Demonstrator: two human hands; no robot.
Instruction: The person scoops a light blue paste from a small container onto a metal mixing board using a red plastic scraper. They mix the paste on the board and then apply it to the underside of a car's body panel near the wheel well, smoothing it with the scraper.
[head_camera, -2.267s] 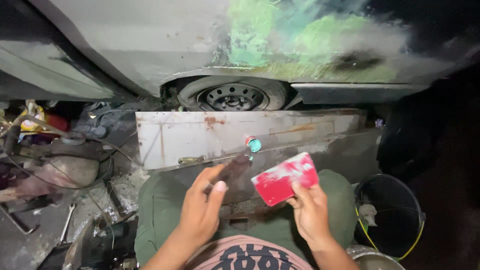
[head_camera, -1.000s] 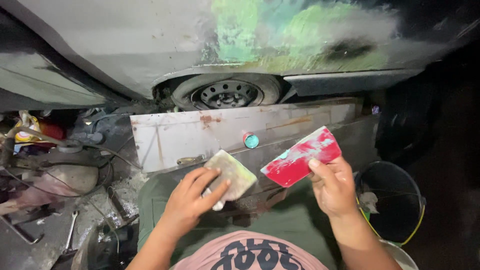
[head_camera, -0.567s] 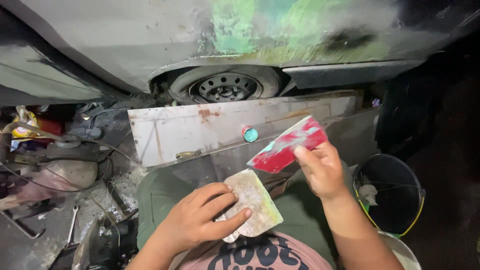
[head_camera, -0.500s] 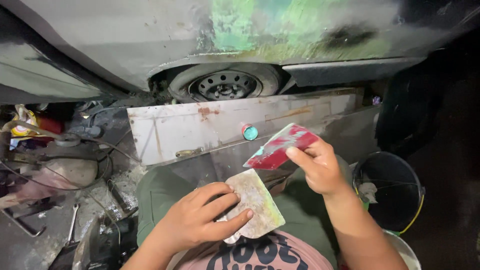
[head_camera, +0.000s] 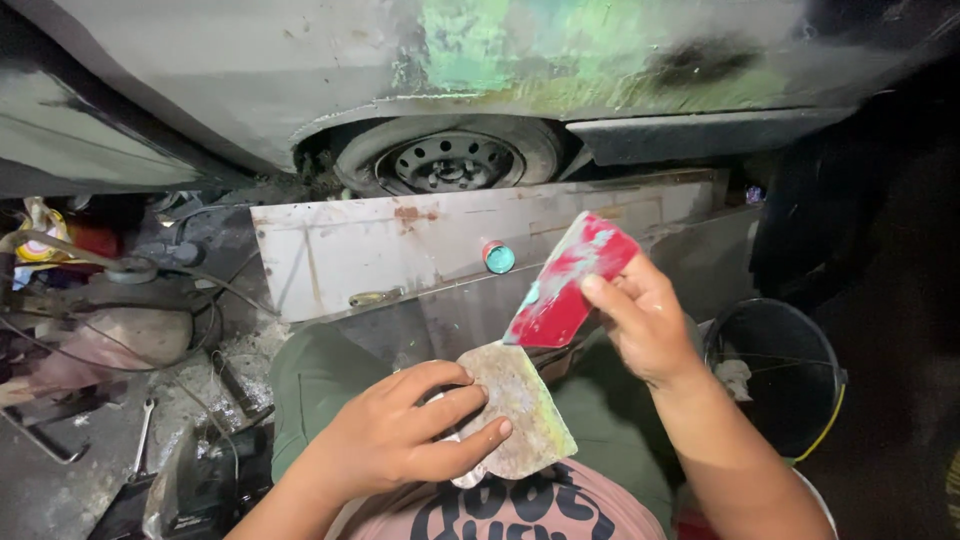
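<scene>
My left hand grips a flat, putty-caked scraper blade low in the middle, above my lap. My right hand pinches a red plastic spreader smeared with pale green filler. The spreader's lower corner touches the upper edge of the scraper blade. A small teal-capped tube lies on the grey metal panel just beyond both hands.
A car body with a green filler patch and a wheel fills the top. Tools, cables and a wrench clutter the ground at left. A black bucket stands at right.
My left hand picked up the scraper blade and drew it toward my lap. My right hand swung the red spreader down and left until its corner met the blade.
</scene>
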